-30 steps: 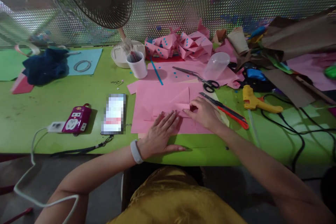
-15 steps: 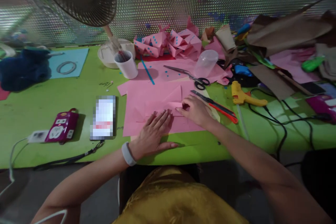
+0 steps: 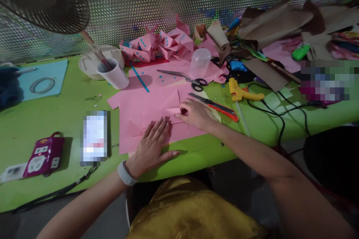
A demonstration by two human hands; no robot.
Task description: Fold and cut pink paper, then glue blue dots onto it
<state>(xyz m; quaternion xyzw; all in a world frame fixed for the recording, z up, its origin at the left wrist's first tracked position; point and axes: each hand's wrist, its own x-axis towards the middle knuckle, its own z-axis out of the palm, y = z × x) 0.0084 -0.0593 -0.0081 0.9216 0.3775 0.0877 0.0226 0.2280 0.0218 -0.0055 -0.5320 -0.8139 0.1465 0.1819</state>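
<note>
Head view. The folded pink paper [image 3: 157, 115] lies on a larger pink sheet [image 3: 127, 132] near the front edge of the worktop [image 3: 75, 114]. The left hand [image 3: 153, 143] rests palm down with fingers extended and grasps nothing; its fingertips bear on the near edge of the paper, presumably to keep it from sliding. The right hand [image 3: 196, 114] pinches a narrow, lighter flap at the paper's right end between thumb and fingers, apparently to control that edge while the opposite hand steadies the piece. The larger sheet likely serves as a flat base.

The cutter [image 3: 215, 107] lies just beyond the right hand, and the scissors [image 3: 185, 76] lie farther back with handles toward the right; both appear parked within reach, off the folded piece. The glue gun [image 3: 237, 91] rests farther right.

Paper condition: matt, plain pink, low and layered, with straight creases. Pointed triangular areas show at upper right and at left; whether these belong to one piece cannot be determined.
</note>
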